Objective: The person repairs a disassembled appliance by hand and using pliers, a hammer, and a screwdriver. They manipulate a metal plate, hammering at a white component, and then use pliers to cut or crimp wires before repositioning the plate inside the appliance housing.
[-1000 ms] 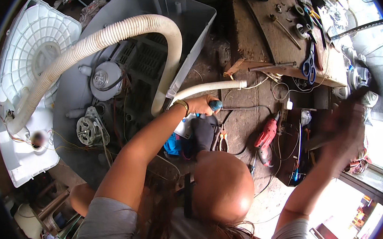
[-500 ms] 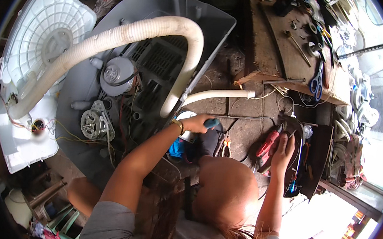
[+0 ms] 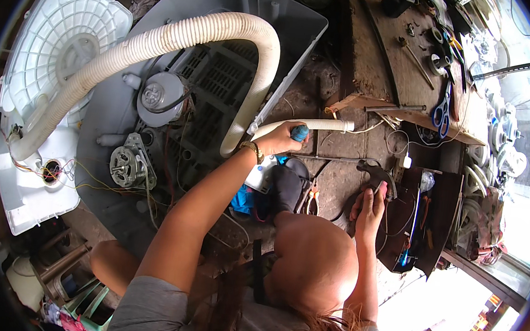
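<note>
My left hand (image 3: 277, 139) is closed round a tool with a teal handle (image 3: 300, 133); the rest of that tool is hidden. It is above a white part (image 3: 260, 175) beside my dark-socked foot, next to the grey machine tub (image 3: 305, 50). My right hand (image 3: 370, 210) is closed round a hammer, whose dark curved head (image 3: 376, 173) sticks out beyond my fingers. Most of its handle is covered by the hand. Pliers with orange handles (image 3: 313, 200) are on the floor between my hands.
A ribbed white hose (image 3: 182, 31) arches over the tub, which holds a motor (image 3: 129, 166) and a round pulley (image 3: 161, 98). A white panel (image 3: 32, 191) leans at left. Right are a dark toolbox (image 3: 403, 229) and a wooden bench (image 3: 388, 57) with scissors (image 3: 442, 111). Cables cross the floor.
My left hand has moved away from me with the teal-handled tool, which has tipped more upright. My right hand has shifted left, the hammer head now showing; the red tool beside it is largely hidden.
</note>
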The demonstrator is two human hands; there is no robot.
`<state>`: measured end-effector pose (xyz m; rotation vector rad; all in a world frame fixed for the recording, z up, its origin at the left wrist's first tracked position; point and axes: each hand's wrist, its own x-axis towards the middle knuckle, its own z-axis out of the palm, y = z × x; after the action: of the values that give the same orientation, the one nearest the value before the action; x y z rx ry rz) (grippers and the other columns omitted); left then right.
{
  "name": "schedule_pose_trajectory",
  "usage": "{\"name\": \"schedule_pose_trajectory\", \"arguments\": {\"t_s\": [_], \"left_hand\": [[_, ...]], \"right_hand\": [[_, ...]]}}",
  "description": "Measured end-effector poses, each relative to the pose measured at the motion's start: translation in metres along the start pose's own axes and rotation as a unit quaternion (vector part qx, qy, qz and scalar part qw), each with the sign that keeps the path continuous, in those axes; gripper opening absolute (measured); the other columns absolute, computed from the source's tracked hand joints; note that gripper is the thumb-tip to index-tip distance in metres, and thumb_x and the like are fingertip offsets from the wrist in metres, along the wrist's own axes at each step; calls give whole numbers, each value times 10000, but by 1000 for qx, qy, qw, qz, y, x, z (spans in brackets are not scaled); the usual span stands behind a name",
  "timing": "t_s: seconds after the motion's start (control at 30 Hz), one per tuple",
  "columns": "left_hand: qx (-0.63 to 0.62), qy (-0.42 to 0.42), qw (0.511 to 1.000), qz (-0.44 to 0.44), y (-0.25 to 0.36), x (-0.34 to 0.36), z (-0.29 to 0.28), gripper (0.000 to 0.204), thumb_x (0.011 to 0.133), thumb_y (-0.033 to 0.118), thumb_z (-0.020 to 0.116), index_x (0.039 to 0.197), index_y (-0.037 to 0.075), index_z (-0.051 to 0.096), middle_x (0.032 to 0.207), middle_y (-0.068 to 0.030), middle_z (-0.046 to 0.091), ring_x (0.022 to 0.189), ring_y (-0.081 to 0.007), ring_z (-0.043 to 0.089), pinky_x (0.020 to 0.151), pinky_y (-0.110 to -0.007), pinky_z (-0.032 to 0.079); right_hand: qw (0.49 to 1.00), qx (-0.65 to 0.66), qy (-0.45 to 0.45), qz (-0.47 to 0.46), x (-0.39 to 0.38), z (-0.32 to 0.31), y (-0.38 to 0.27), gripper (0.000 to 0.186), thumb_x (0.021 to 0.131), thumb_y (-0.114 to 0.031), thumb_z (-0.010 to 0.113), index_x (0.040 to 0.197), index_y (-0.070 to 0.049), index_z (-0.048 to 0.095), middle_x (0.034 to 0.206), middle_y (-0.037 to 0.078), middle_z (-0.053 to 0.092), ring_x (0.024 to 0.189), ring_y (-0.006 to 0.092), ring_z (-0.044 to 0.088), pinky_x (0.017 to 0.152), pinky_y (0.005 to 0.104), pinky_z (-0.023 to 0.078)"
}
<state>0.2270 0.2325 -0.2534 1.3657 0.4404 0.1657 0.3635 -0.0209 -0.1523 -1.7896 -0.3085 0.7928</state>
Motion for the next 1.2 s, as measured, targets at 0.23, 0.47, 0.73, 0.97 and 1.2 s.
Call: {"name": "schedule_pose_trajectory", "arguments": {"t_s": [0.23, 0.47, 0.73, 0.97, 1.2], "left_hand": [[2, 14, 1000, -21, -14, 2, 0, 122, 716, 24, 667, 748, 63, 555, 714, 47, 525, 689, -59, 476, 669, -235, 415], [39, -19, 999, -28, -11, 9, 6, 102, 700, 45, 649, 752, 59, 563, 715, 38, 537, 691, -75, 483, 672, -253, 419], [96, -105, 989, -41, -14, -2, 1, 83, 682, 47, 627, 717, 67, 554, 664, 28, 510, 673, -78, 475, 665, -255, 412], [103, -130, 986, -13, -11, 2, 11, 76, 691, 78, 623, 703, 69, 549, 650, 31, 528, 651, -82, 471, 637, -264, 402], [72, -100, 991, -45, -13, -13, -1, 85, 678, 49, 614, 698, 69, 533, 636, 43, 502, 645, -81, 477, 639, -262, 400]], "right_hand": [[1000, 5, -12, 6, 4, 6, 4, 202, 1006, -222, 436, 970, -34, 499, 593, -19, 424, 421, 52, 358, 372, 212, 281], [1000, 6, -9, 16, 3, 10, 4, 198, 1004, -212, 439, 974, -27, 501, 596, -24, 423, 428, 43, 355, 377, 204, 284], [991, -34, -133, 6, 19, 33, -19, 168, 999, -194, 451, 930, -45, 489, 619, -17, 442, 443, 59, 377, 391, 219, 317], [933, -275, -129, -194, 31, 72, -20, 209, 947, -178, 534, 963, 30, 534, 605, 110, 494, 551, 139, 445, 508, 319, 373], [971, -42, 53, -230, 17, 20, -191, 252, 978, -251, 421, 840, -51, 490, 656, 43, 448, 556, 82, 403, 473, 250, 323]]}}
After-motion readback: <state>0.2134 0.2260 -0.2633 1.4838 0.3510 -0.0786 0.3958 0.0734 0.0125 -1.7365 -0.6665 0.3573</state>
